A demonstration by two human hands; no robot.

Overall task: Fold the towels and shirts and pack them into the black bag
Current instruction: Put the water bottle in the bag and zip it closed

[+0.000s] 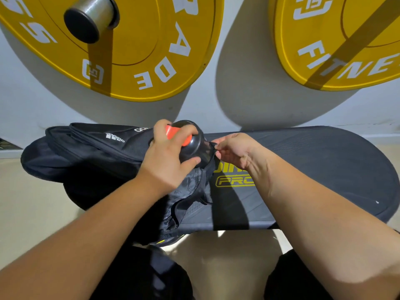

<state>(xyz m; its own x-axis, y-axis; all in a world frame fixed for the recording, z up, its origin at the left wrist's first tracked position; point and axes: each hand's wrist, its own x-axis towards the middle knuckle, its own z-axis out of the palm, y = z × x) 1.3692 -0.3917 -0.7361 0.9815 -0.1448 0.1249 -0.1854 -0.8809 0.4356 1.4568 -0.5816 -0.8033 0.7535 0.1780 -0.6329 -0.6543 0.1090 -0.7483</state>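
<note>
1. Black bag (91, 148) lies on its side across the left end of a dark padded bench (313, 169), white logo facing up, part of it hanging over the bench's near edge.
2. The left hand (168, 161) is at the bag's right end, fingers and thumb curled round the top of a black bottle (194, 146) with an orange cap (173, 132).
3. The bottle stands at the mouth of the bag's side pocket (206, 163), between the two hands.
4. The right hand (236, 150) is just right of the bottle, its fingertips pinching the pocket's black edge and holding it out from the bag.
5. Yellow lettering on the bench shows just below the right hand.
6. Two yellow weight plates (151, 40) hang on the pale wall behind.
</note>
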